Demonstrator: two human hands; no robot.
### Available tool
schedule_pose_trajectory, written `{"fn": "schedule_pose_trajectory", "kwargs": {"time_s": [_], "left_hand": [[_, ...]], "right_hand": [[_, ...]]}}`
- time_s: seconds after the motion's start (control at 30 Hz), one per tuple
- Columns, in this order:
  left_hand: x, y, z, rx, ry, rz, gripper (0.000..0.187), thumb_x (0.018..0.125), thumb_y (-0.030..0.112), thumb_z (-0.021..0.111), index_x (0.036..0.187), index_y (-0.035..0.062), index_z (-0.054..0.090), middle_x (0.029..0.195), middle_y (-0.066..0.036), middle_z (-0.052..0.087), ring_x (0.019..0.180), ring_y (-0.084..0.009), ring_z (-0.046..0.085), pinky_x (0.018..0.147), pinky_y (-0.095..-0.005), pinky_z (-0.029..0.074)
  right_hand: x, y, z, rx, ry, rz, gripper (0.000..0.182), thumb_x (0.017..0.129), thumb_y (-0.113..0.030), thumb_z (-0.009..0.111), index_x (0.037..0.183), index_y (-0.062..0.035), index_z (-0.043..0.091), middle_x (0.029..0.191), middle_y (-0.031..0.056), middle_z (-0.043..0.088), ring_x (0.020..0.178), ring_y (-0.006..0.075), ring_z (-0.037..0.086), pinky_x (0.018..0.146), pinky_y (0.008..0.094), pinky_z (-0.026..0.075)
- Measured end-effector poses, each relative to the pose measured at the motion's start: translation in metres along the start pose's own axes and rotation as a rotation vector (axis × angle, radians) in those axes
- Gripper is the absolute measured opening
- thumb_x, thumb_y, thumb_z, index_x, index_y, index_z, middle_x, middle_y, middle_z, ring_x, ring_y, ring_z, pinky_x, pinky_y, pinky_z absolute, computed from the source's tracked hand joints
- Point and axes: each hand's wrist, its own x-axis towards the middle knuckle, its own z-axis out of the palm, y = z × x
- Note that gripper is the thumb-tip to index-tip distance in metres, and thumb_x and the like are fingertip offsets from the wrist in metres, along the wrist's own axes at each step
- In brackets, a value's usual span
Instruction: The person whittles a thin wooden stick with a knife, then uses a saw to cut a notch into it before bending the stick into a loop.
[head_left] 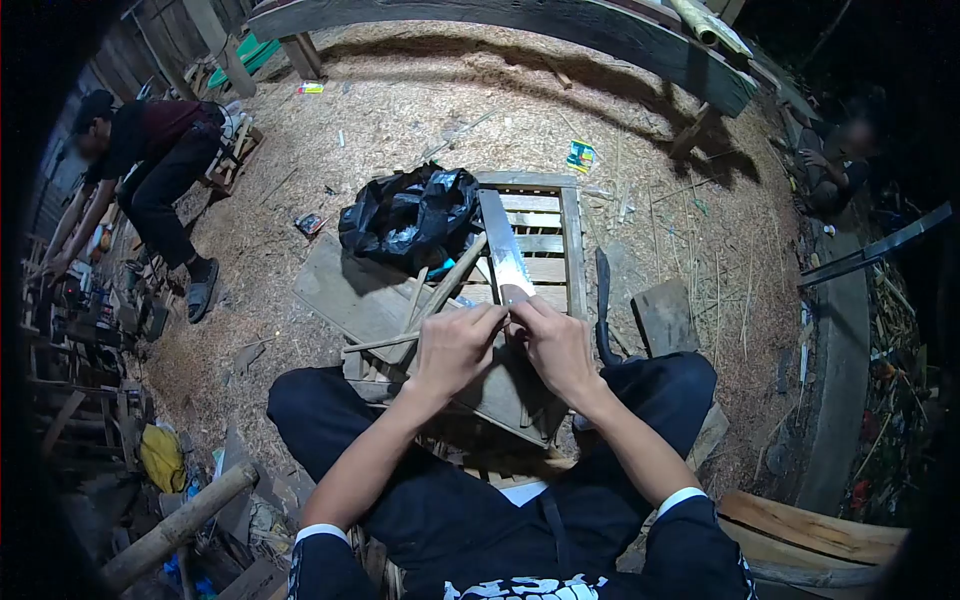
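My left hand (461, 345) and my right hand (553, 340) meet in front of me, fingertips pinched together. What they pinch is too small to make out. Just beyond the fingers, a saw blade (506, 240) with a toothed edge lies over a slatted wooden frame (573, 235). Thin wooden strips (458, 275) lie beside my left hand, near a crumpled black plastic bag (410, 218). A wooden board (510, 395) is under my hands. To the right of my right hand lies a dark, curved long-handled tool (603, 305).
Wood shavings cover the ground. A wooden block (664, 316) lies by my right knee. A heavy beam (520, 30) crosses the far side. One person (160, 150) bends over at left; another person (835, 160) sits at far right. A bamboo pole (185, 525) juts in at lower left.
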Motion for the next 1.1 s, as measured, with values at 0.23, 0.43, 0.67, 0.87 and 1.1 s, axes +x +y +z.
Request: {"fn": "schedule_pose_trajectory", "kwargs": {"time_s": [0.23,0.43,0.67,0.87,1.1], "left_hand": [[0.002,0.005,0.002,0.033,0.084,-0.054,0.025,0.080,0.010,0.074,0.105,0.0129,0.069,0.082,-0.006,0.067,0.073,-0.0281,0.069,0.063,-0.0430,0.052],[-0.002,0.005,0.002,0.043,0.096,-0.080,0.026,0.080,0.011,0.074,0.105,0.0132,0.068,0.082,-0.006,0.066,0.073,-0.0279,0.069,0.062,-0.0434,0.052],[-0.003,-0.013,-0.014,-0.016,0.024,-0.010,0.014,0.093,0.023,0.075,0.099,0.0113,0.071,0.079,-0.008,0.067,0.070,-0.0302,0.069,0.061,-0.0429,0.053],[-0.010,-0.021,-0.024,-0.177,0.006,0.106,0.016,0.091,0.021,0.077,0.101,0.0101,0.072,0.085,-0.008,0.071,0.073,-0.0300,0.071,0.063,-0.0417,0.054],[-0.016,-0.024,-0.026,0.041,0.075,0.204,0.022,0.088,0.022,0.079,0.107,0.0121,0.076,0.084,-0.006,0.071,0.070,-0.0275,0.070,0.061,-0.0398,0.053]], "right_hand": [[0.001,-0.006,0.009,-0.032,0.103,0.040,0.017,0.086,-0.004,0.067,0.102,-0.0120,0.068,0.095,0.0081,0.070,0.072,0.0348,0.071,0.061,0.0453,0.055],[0.002,-0.008,0.014,-0.086,0.128,0.015,0.019,0.086,-0.002,0.066,0.102,-0.0109,0.069,0.095,0.0080,0.070,0.070,0.0345,0.070,0.060,0.0435,0.054],[0.007,0.012,0.006,-0.030,0.006,-0.114,0.019,0.087,-0.006,0.070,0.106,-0.0090,0.070,0.095,0.0105,0.071,0.077,0.0340,0.070,0.068,0.0429,0.055],[0.001,0.011,-0.012,0.134,-0.151,-0.252,0.020,0.089,-0.004,0.070,0.108,-0.0081,0.070,0.090,0.0109,0.069,0.085,0.0318,0.069,0.071,0.0423,0.056],[0.003,0.013,-0.020,0.155,-0.179,-0.248,0.025,0.088,-0.012,0.077,0.111,-0.0062,0.071,0.093,0.0120,0.068,0.087,0.0314,0.069,0.073,0.0426,0.056]]}}
